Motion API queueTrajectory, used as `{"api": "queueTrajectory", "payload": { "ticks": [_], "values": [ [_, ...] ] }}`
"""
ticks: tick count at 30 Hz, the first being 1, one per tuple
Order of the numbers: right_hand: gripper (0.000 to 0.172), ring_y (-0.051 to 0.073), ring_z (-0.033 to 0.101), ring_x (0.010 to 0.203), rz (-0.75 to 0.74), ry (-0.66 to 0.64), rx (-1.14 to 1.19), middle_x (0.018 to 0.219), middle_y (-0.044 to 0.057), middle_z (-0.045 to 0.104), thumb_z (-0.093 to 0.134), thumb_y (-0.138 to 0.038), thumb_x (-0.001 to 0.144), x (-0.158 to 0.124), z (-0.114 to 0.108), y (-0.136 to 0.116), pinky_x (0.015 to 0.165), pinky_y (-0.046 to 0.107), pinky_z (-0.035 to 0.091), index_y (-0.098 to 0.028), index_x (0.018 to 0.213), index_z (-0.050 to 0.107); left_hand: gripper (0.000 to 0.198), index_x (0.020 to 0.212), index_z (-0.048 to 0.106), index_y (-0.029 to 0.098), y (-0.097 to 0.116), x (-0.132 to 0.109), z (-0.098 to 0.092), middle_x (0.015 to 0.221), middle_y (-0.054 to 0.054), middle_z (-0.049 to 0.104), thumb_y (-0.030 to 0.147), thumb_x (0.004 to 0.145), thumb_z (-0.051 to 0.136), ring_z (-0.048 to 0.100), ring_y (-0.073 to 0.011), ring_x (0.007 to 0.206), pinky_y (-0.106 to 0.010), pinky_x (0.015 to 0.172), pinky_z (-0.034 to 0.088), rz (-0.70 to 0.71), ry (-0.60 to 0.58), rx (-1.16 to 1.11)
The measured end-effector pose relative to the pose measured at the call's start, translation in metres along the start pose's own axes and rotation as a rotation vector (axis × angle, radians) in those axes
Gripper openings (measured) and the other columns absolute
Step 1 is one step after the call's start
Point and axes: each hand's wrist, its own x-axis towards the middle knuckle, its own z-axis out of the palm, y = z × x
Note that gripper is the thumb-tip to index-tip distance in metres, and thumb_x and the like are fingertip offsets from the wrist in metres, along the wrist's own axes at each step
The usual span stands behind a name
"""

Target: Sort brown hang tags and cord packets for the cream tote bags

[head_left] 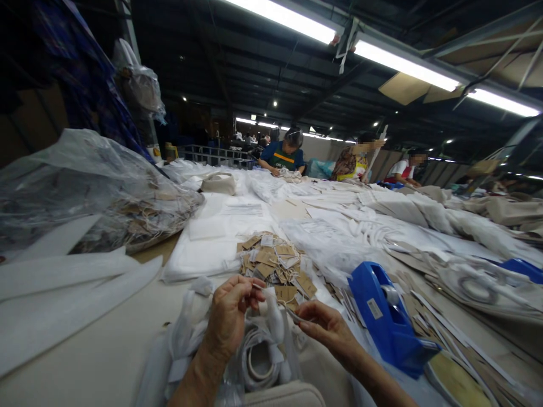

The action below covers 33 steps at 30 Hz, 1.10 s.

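Observation:
Both hands work above a pale beige bag (284, 395) at the front of the table. My left hand (231, 311) is closed in a pinch beside a handle wrapped in white foam (275, 319); a thin bit at its fingertips is too small to name. To the right of that handle, my right hand (328, 328) pinches a thin, flat hang tag (292, 315), seen nearly edge-on, with a pale cord near it. Below the hands lies a coiled, plastic-wrapped strap (259, 362). Just beyond them is a pile of brown hang tags with strings (271, 260).
A blue tape dispenser (388, 316) stands at the right, by a tape roll (458, 379). White foam sheets (68, 282) and a large clear plastic bag (85, 175) lie left. White packing sleeves (224, 226) lie beyond. Several people (284, 152) work across the table.

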Motion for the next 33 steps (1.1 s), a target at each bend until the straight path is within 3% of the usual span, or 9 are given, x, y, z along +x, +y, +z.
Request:
{"api": "queueTrajectory", "payload": {
  "ticks": [4,10,14,21,26,30,33],
  "values": [
    [0.031,0.016,0.057,0.067,0.054,0.057,0.14,0.072,0.001,0.065,0.074,-0.044,0.065,0.001,0.002,0.005,0.067,0.03,0.044,-0.018,0.078,0.064,0.015,0.052,0.059,0.013,-0.001,0.0,0.0,0.059,-0.005,0.065,0.027,0.051,0.064,0.053,-0.0119,0.05,-0.02,0.046,0.039,0.003,0.008,-0.008],
    [0.039,0.013,0.057,0.065,0.095,0.207,0.354,0.081,-0.001,0.065,0.083,-0.032,0.056,0.0,0.001,0.008,0.057,0.025,0.047,-0.021,0.089,0.065,0.013,0.053,0.061,0.013,-0.003,0.0,-0.002,0.061,-0.005,0.066,0.026,0.053,0.063,0.053,-0.011,0.05,-0.02,0.046,0.039,0.012,-0.01,0.005],
    [0.038,0.01,0.055,0.062,0.162,0.294,0.568,0.08,0.0,0.065,0.087,-0.022,0.048,0.001,0.001,0.003,0.05,0.019,0.045,-0.018,0.081,0.069,0.012,0.051,0.059,0.013,-0.005,-0.001,-0.002,0.062,-0.004,0.066,0.025,0.052,0.063,0.054,-0.0115,0.05,-0.02,0.044,0.038,0.005,-0.006,-0.003],
    [0.03,0.004,0.053,0.055,0.303,0.339,0.782,0.071,-0.002,0.064,0.088,-0.02,0.044,0.003,-0.004,-0.003,0.053,0.013,0.047,-0.016,0.068,0.071,0.014,0.058,0.062,0.013,-0.004,-0.002,-0.004,0.058,-0.005,0.065,0.026,0.056,0.064,0.052,-0.0108,0.048,-0.02,0.044,0.037,-0.001,-0.101,-0.008],
    [0.042,0.007,0.061,0.065,0.374,0.308,0.89,0.08,0.005,0.07,0.089,-0.018,0.037,0.001,-0.009,-0.009,0.064,0.013,0.051,-0.011,0.075,0.073,0.015,0.06,0.063,0.012,-0.003,-0.003,-0.003,0.059,-0.005,0.065,0.027,0.058,0.064,0.053,-0.0112,0.049,-0.02,0.045,0.037,0.007,-0.126,-0.006],
    [0.049,0.01,0.065,0.07,0.337,0.243,0.882,0.082,0.005,0.073,0.087,-0.009,0.033,-0.001,-0.007,-0.018,0.067,0.014,0.051,-0.013,0.08,0.073,0.014,0.055,0.059,0.014,-0.003,-0.004,-0.002,0.065,-0.005,0.067,0.026,0.057,0.066,0.054,-0.0116,0.05,-0.02,0.045,0.038,0.004,-0.117,-0.027],
    [0.045,0.011,0.066,0.069,0.293,0.23,0.798,0.076,0.005,0.073,0.088,-0.014,0.038,-0.001,-0.004,-0.024,0.069,0.017,0.05,-0.015,0.08,0.072,0.014,0.056,0.061,0.014,-0.001,-0.004,-0.003,0.064,-0.005,0.067,0.026,0.057,0.067,0.054,-0.0117,0.05,-0.02,0.045,0.038,0.003,-0.125,-0.03]
  ]
}}
